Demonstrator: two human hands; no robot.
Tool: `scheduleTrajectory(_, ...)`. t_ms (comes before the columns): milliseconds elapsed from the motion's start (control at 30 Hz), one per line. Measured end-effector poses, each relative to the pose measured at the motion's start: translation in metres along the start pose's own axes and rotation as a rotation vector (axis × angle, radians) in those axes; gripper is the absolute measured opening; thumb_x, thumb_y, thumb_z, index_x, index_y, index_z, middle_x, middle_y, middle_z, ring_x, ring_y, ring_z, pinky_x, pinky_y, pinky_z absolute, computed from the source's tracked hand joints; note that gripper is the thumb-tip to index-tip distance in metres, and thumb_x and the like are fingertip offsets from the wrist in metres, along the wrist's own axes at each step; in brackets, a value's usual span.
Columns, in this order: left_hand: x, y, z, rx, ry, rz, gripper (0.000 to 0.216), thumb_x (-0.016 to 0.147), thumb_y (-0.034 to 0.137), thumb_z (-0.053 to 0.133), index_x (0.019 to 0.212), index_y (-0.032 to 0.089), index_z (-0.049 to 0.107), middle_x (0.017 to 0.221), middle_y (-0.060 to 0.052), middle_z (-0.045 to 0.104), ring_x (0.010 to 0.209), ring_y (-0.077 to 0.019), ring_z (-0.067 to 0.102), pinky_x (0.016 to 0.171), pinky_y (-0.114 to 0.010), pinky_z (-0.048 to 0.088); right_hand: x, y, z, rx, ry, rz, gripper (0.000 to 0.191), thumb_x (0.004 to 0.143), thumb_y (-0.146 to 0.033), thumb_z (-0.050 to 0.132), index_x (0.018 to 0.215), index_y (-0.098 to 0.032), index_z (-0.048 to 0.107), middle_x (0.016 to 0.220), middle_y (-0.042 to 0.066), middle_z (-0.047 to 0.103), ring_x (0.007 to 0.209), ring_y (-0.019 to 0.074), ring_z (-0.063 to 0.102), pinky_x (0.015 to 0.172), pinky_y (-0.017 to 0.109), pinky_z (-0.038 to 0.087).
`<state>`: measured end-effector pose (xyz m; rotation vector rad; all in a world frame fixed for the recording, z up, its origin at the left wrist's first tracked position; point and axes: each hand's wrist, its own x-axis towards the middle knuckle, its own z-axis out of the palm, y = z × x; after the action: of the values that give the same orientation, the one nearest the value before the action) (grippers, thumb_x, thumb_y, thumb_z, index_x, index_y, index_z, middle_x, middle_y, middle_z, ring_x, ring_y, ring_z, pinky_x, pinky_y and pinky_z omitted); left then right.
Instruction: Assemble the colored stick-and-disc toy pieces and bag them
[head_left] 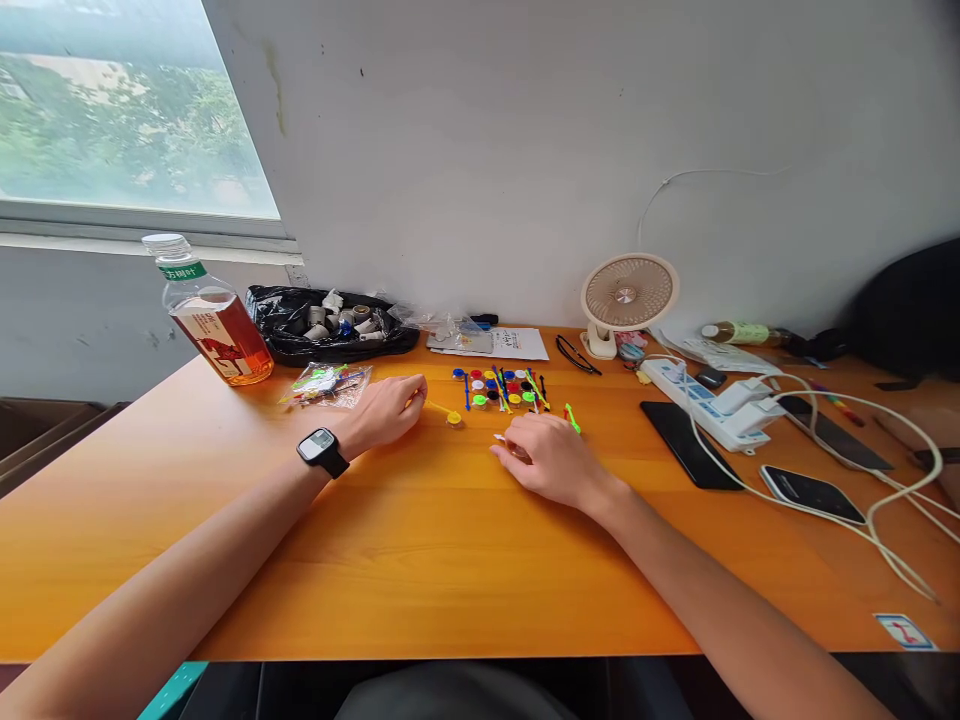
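Note:
My left hand (386, 410), with a black watch on the wrist, is closed in a pinch on a thin yellow stick (437, 408) that ends at a yellow round cap (454, 418) on the orange table (420, 540). My right hand (546, 458) rests on the table with curled fingers closed on a small white piece (501, 438) that pokes out to the left. Just behind both hands lies a cluster of small coloured caps and sticks (501, 388). A green stick (572, 417) lies beside my right hand.
A bottle of amber drink (212, 318) stands at the far left beside a black bag of small parts (330, 325) and a clear packet (326, 385). A small fan (628, 298), glasses, a power strip (709, 400), cables and phones (811, 492) fill the right side.

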<state>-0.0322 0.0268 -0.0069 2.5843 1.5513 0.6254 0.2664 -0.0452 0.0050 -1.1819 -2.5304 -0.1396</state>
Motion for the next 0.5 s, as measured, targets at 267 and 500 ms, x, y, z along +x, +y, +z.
scheduleTrajectory(267, -0.004, 0.015, -0.002, -0.035, -0.130, 0.115, 0.021, 0.100, 0.025, 0.040, 0.095, 0.025, 0.061, 0.089, -0.006, 0.075, 0.079, -0.0245, 0.067, 0.068, -0.034, 0.037, -0.001, 0.016, 0.000, -0.169, -0.015, 0.189, 0.035, 0.099, -0.037, 0.068, 0.070, -0.020, 0.063, 0.078, 0.011, 0.069, 0.074, 0.0247, 0.063, 0.066, 0.036, 0.040)
scheduleTrajectory(500, -0.009, 0.034, -0.006, -0.049, -0.205, 0.153, 0.023, 0.103, 0.025, 0.036, 0.098, 0.025, 0.059, 0.083, -0.004, 0.072, 0.074, -0.0245, 0.067, 0.066, -0.034, 0.036, 0.001, 0.001, 0.003, 0.173, 0.112, 0.125, 0.008, 0.099, -0.028, 0.068, 0.102, -0.021, 0.069, 0.101, 0.010, 0.074, 0.097, 0.0267, 0.067, 0.083, 0.038, 0.051)
